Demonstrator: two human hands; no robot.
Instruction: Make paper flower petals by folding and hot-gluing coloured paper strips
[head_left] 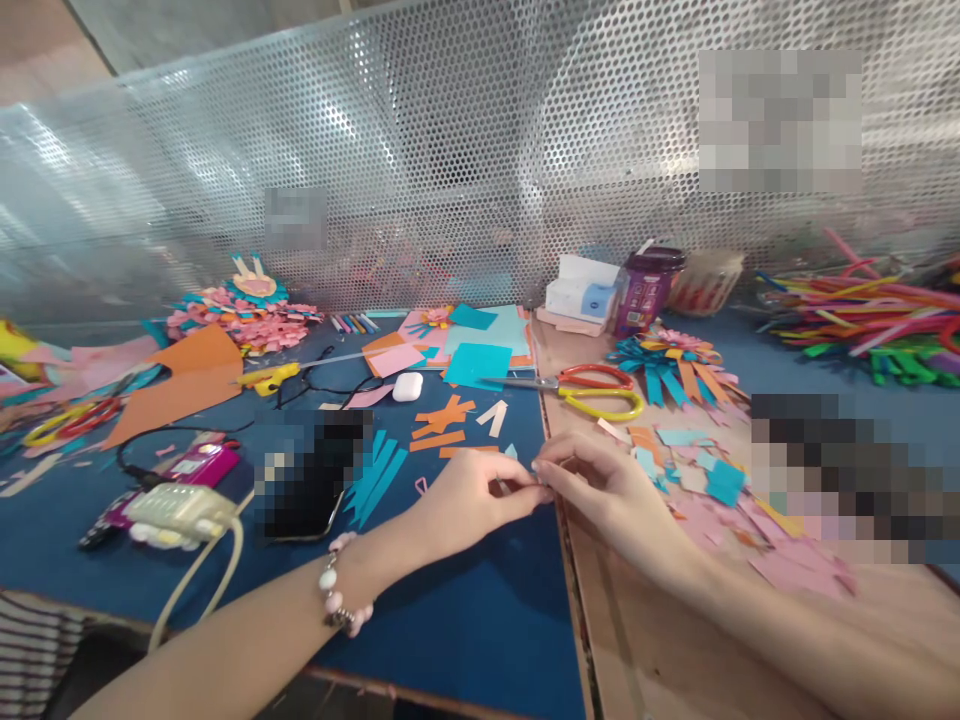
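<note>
My left hand (480, 500), with a beaded bracelet (335, 590) on its wrist, is closed in a pinch over the seam between the tabletops. My right hand (600, 485) pinches at the same spot, fingertips meeting the left ones. Whatever lies between the fingers is too small or hidden to make out. Just beyond them are orange paper strips (439, 440), cream strips (493, 417) and blue strips (377, 475). Scissors (600, 390) with red and yellow handles rest behind my right hand, their blades over a blue paper square (478, 365). A small pink paper loop (421, 486) lies left of my hands.
A phone (315, 485), a power strip (184, 510) with cable and a white earbud case (407, 387) lie left. Paper scraps (705, 470) and a paper flower (671, 365) are at right. A purple cup (649, 290) stands before the perforated metal panel (450, 150).
</note>
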